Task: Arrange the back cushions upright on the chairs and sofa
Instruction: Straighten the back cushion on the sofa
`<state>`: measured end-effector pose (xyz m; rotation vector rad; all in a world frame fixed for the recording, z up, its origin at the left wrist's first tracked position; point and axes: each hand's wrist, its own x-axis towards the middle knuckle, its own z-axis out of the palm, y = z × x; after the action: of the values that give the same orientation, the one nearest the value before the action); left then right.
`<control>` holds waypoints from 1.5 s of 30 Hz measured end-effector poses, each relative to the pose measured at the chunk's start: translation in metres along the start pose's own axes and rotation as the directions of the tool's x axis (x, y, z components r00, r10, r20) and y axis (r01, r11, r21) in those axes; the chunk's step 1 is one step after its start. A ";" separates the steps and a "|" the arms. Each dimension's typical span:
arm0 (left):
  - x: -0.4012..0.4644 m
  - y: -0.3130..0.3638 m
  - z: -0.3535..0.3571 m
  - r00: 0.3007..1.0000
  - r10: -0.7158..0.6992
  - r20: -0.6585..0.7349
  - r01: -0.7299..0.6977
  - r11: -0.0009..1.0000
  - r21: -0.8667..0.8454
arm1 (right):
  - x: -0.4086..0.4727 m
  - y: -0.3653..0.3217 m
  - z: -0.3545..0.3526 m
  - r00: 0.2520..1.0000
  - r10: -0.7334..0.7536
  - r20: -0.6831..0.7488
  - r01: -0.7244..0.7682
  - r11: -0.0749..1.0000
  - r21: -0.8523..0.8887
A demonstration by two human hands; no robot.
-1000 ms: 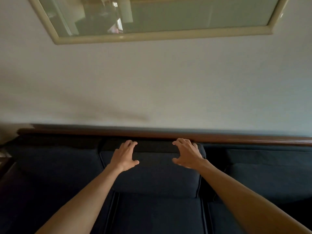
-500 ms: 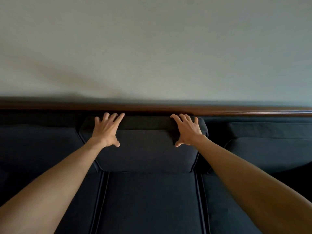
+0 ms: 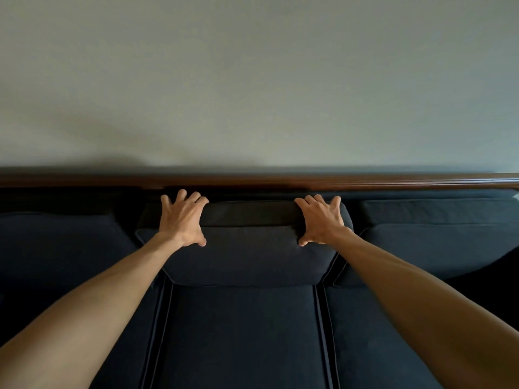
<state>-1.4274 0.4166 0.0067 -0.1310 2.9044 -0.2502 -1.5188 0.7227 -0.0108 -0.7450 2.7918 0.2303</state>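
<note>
Both hands grasp the middle back cushion (image 3: 247,248) along its top edge: left hand (image 3: 182,220) near one corner, right hand (image 3: 321,221) near the other, fingers curled behind, thumbs in front. Beyond the grip runs the sofa's wooden rail (image 3: 365,181). Pulling evenly should seat it upright without twisting.

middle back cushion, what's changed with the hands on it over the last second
Both hands came down from hovering in front of the middle back cushion onto its top edge: the left hand and right hand now grip it, fingers over the top, thumbs on the front. The cushion stays against the wooden back rail; the side cushions look unmoved.
</note>
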 end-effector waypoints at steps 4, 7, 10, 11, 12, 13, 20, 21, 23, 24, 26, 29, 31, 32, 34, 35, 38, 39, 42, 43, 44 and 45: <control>-0.001 0.010 0.000 1.000 0.008 -0.006 -0.008 1.000 -0.008 | -0.006 0.008 0.002 1.000 0.016 0.006 -0.016 1.000 0.021; -0.001 0.006 -0.002 1.000 0.009 -0.015 -0.009 1.000 0.011 | -0.004 0.005 0.004 1.000 0.015 -0.010 -0.014 0.999 0.046; 0.004 0.002 -0.003 1.000 0.002 -0.014 -0.001 1.000 0.019 | -0.002 0.002 0.005 1.000 0.021 -0.011 -0.020 0.998 0.061; 0.005 0.001 -0.002 1.000 -0.002 -0.012 0.002 1.000 0.013 | 0.000 0.002 0.006 1.000 0.020 -0.011 -0.019 0.998 0.063; 0.006 0.001 -0.001 1.000 -0.003 -0.007 0.003 1.000 0.010 | 0.002 0.002 0.006 1.000 0.017 -0.007 -0.016 0.998 0.060; 0.006 0.000 0.000 1.000 0.000 0.001 0.000 1.000 0.012 | 0.004 0.002 0.005 1.000 0.015 0.001 -0.015 0.998 0.056; 0.013 -0.006 0.001 0.998 0.016 0.053 -0.017 1.000 0.012 | 0.009 0.003 0.009 1.000 0.015 0.014 -0.016 0.996 0.082; 0.014 -0.006 0.002 0.998 0.011 0.056 -0.012 1.000 0.011 | 0.011 0.003 0.009 1.000 0.016 0.016 -0.017 0.996 0.086; 0.017 -0.005 0.002 0.998 0.000 0.063 0.000 1.000 0.010 | 0.014 0.003 0.009 1.000 0.021 0.021 -0.023 0.996 0.090; 0.019 -0.004 0.002 0.998 -0.007 0.069 0.006 1.000 0.010 | 0.017 0.004 0.009 0.999 0.025 0.025 -0.027 0.995 0.094; 0.024 -0.002 0.001 0.996 -0.019 0.084 0.018 1.000 0.012 | 0.022 0.005 0.007 0.999 0.030 0.035 -0.034 0.993 0.109; 0.028 0.000 0.003 0.994 -0.023 0.106 0.020 0.999 0.031 | 0.028 0.005 0.006 0.998 0.033 0.057 -0.040 0.992 0.122; 0.028 0.000 0.005 0.995 -0.022 0.101 0.018 0.999 0.042 | 0.029 0.005 0.007 0.998 0.036 0.060 -0.043 0.992 0.122; 0.028 0.000 0.006 0.995 -0.023 0.101 0.019 0.999 0.044 | 0.028 0.005 0.007 0.997 0.036 0.062 -0.043 0.992 0.120; 0.027 0.001 0.006 0.995 -0.024 0.099 0.020 0.999 0.039 | 0.028 0.005 0.008 0.998 0.035 0.056 -0.041 0.992 0.118; 0.026 0.000 0.006 0.995 -0.022 0.094 0.019 0.999 0.033 | 0.028 0.005 0.008 0.998 0.035 0.053 -0.041 0.992 0.119; 0.020 0.001 0.006 0.997 -0.027 0.073 0.027 1.000 -0.001 | 0.023 0.002 0.009 0.998 0.053 0.044 -0.058 0.991 0.121; 0.017 0.001 0.005 0.997 -0.027 0.067 0.029 0.999 -0.021 | 0.020 0.000 0.009 0.998 0.057 0.037 -0.062 0.990 0.124; 0.005 0.005 -0.011 0.997 -0.029 0.077 0.039 0.992 -0.118 | 0.007 -0.004 -0.002 0.998 0.053 0.041 -0.058 0.988 0.140; 0.001 0.006 -0.020 0.997 -0.032 0.068 0.043 0.986 -0.163 | 0.002 -0.006 -0.010 0.999 0.042 0.026 -0.045 0.988 0.150; -0.005 0.009 -0.032 0.997 -0.036 0.065 0.049 0.974 -0.220 | -0.006 -0.010 -0.023 0.999 0.028 0.015 -0.030 0.986 0.167; -0.011 0.011 -0.045 0.997 -0.044 0.068 0.062 0.952 -0.298 | -0.012 -0.013 -0.037 1.000 0.021 -0.006 -0.019 0.980 0.200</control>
<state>-1.4282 0.4360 0.0505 -0.2618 2.8611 0.1872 -1.5093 0.7091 0.0265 -0.6711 2.7776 -0.0502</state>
